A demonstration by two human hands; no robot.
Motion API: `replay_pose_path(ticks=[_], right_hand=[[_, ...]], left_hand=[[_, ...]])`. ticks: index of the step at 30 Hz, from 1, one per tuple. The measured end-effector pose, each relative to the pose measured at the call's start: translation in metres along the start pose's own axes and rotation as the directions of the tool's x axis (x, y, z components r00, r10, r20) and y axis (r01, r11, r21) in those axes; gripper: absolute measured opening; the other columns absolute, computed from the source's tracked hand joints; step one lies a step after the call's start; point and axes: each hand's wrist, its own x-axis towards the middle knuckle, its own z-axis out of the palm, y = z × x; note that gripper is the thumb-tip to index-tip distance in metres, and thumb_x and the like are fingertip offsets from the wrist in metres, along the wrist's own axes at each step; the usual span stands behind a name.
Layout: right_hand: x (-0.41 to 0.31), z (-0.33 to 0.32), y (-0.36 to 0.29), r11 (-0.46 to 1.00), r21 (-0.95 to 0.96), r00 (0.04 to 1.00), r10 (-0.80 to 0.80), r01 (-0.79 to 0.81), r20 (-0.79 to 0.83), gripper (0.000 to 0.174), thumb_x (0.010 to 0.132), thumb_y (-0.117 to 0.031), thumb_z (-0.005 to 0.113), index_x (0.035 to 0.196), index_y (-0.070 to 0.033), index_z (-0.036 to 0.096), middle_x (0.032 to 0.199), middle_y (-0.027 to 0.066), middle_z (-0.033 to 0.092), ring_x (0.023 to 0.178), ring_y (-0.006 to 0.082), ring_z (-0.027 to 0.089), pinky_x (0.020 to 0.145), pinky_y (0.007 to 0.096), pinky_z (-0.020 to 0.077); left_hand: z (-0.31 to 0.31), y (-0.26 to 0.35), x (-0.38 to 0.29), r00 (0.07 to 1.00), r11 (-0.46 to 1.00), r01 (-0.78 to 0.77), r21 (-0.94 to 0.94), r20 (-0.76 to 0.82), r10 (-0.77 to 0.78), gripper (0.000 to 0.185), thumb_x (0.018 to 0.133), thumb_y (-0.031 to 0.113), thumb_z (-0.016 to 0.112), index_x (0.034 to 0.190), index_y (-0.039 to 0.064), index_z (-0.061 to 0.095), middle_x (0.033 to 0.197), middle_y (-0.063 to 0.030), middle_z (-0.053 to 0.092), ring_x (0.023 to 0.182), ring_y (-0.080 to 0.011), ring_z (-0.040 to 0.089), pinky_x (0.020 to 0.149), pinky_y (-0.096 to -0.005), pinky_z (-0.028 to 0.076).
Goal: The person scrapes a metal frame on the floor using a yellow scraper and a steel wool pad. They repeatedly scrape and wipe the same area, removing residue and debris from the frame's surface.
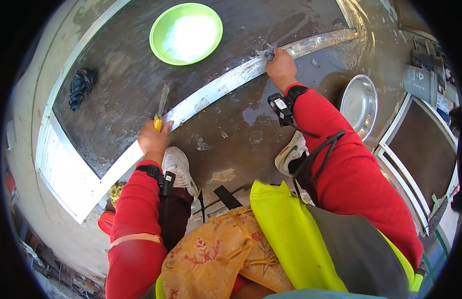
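A large white frame [219, 86] lies on the wet floor before me, its near rail running up to the right. My left hand [153, 138] rests on this rail and grips a yellow-handled blade tool [158, 122], its flat blade pointing away from me. Farther along the same rail, my right hand [282, 67] presses a dark grey scouring pad [268, 54] against the surface. Whitish residue and wet grime lie around the pad; the rail beyond it looks brown and dirty. A light green basin [156, 45] of white suds stands inside the frame.
A dark crumpled cloth [81, 88] lies inside the frame at the left. To the right are a metal basin [360, 106], a grey bucket [419, 84] and a white-framed screen panel [421, 149]. A red basin [105, 222] stands near my left forearm.
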Motion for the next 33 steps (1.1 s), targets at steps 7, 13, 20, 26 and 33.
replay_pose_path(ticks=[7,13,20,26,33], right_hand=[[-0.004,0.001,-0.003,0.983,-0.016,0.975,-0.177,0.181,0.132,0.025,0.073,-0.015,0.067,0.096,-0.008,0.059,0.104,0.0149,0.06,0.101,0.0382,0.058,0.086,0.0448,0.0493],[-0.019,-0.002,-0.028,0.977,-0.038,0.954,-0.198,0.212,0.224,0.023,0.073,-0.01,0.062,0.096,-0.006,0.06,0.105,0.0156,0.06,0.103,0.0366,0.058,0.088,0.0452,0.0495],[0.006,0.001,0.004,0.996,-0.053,0.996,-0.078,0.075,-0.051,0.017,0.075,-0.011,0.061,0.091,-0.005,0.062,0.103,0.017,0.063,0.1,0.0368,0.06,0.083,0.0457,0.051],[-0.036,0.033,-0.016,0.904,0.091,0.863,-0.427,0.419,0.27,0.026,0.072,-0.012,0.065,0.096,-0.007,0.06,0.102,0.0134,0.06,0.102,0.0358,0.057,0.085,0.0459,0.0503],[0.013,0.003,0.03,0.995,0.013,0.993,0.1,-0.1,-0.061,0.022,0.073,-0.014,0.066,0.094,-0.008,0.064,0.098,0.0152,0.063,0.096,0.0372,0.06,0.083,0.0462,0.0512]], left_hand=[[0.005,-0.003,0.002,0.999,0.999,-0.034,-0.01,-0.02,0.034,0.058,0.073,0.059,0.071,0.095,0.006,0.061,0.093,-0.0177,0.067,0.088,-0.0372,0.065,0.078,-0.0449,0.051],[0.005,-0.003,0.001,0.999,1.0,-0.026,-0.007,-0.028,0.025,0.058,0.073,0.059,0.071,0.096,0.007,0.061,0.092,-0.0176,0.067,0.088,-0.0372,0.065,0.078,-0.0445,0.051],[0.003,-0.002,0.0,1.0,0.999,-0.003,-0.039,-0.02,0.002,0.055,0.072,0.056,0.073,0.092,0.006,0.061,0.092,-0.0185,0.068,0.087,-0.0379,0.065,0.077,-0.0459,0.05],[0.008,-0.004,0.0,0.999,0.999,-0.026,-0.019,-0.04,0.025,0.055,0.072,0.057,0.073,0.092,0.006,0.061,0.091,-0.0191,0.067,0.086,-0.0388,0.065,0.076,-0.0465,0.051],[0.011,-0.006,0.001,0.997,1.0,-0.027,-0.004,-0.068,0.027,0.059,0.072,0.059,0.072,0.093,0.006,0.06,0.091,-0.0188,0.067,0.087,-0.0391,0.065,0.076,-0.0468,0.051]])
